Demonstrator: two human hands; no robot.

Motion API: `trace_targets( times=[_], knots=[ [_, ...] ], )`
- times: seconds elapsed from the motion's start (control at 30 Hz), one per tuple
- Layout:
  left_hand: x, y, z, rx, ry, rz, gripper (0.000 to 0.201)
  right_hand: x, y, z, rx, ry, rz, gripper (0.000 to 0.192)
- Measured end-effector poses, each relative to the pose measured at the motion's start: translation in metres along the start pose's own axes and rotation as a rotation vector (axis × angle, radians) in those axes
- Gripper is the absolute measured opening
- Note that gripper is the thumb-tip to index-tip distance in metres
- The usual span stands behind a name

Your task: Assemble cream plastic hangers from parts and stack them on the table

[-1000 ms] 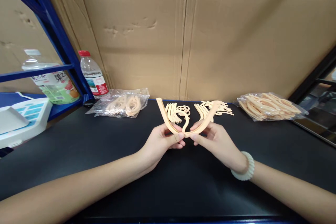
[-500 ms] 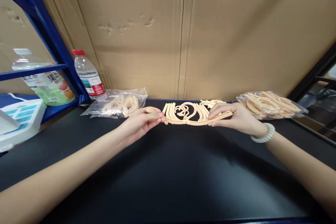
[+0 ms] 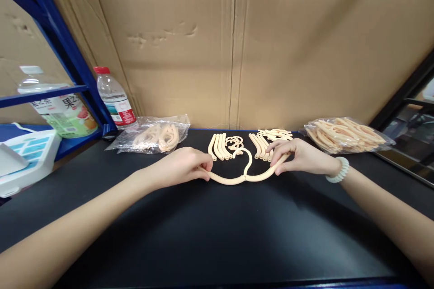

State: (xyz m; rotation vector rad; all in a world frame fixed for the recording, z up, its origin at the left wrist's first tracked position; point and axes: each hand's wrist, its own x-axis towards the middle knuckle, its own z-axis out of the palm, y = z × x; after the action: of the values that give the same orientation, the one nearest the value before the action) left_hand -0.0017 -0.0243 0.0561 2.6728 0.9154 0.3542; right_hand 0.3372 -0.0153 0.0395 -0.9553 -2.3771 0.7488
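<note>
Peach plastic hanger (image 3: 237,178) lies low over the black tabletop (image 3: 217,230), hook pointing away; left hand (image 3: 185,165) pinches its left arm tip, right hand (image 3: 298,156) grips the right arm tip; just beyond both hands lie loose hanger parts (image 3: 237,144); bagged parts (image 3: 342,134) sit past the right hand.

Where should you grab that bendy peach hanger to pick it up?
Probably at the two arm ends, from above, one hand each. The peach hanger lies flat on the black table, hook pointing away, its long thin arms spread wide. The left hand and right hand already pinch those ends; the thin middle joint looks weaker.
</note>
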Motion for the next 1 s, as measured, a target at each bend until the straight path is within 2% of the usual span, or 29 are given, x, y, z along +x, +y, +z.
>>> trace_targets(
  times=[0.1, 0.23, 0.33, 0.53, 0.77, 1.0],
  knots=[
    [-0.001, 0.003, 0.003, 0.120, -0.028, -0.021, 0.013, 0.002, -0.001, 0.003, -0.097, -0.014, -0.065, 0.017],
    [-0.002, 0.006, 0.007, 0.265, -0.044, 0.013, 0.015, 0.002, -0.003, 0.004, -0.150, -0.065, -0.078, 0.020],
    [-0.002, 0.010, 0.008, 0.294, -0.083, 0.043, 0.018, 0.001, -0.004, 0.004, -0.165, -0.123, -0.049, 0.022],
    [-0.002, 0.013, 0.008, 0.305, -0.111, 0.007, 0.020, 0.002, -0.005, 0.005, -0.171, -0.219, 0.072, 0.023],
    [-0.001, 0.008, 0.013, 0.351, -0.076, -0.034, 0.016, 0.002, -0.003, 0.010, -0.232, -0.161, 0.068, 0.020],
    [0.003, -0.006, 0.022, 0.405, 0.054, -0.062, 0.014, 0.004, 0.000, 0.015, -0.317, -0.048, 0.076, 0.017]
  ],
)
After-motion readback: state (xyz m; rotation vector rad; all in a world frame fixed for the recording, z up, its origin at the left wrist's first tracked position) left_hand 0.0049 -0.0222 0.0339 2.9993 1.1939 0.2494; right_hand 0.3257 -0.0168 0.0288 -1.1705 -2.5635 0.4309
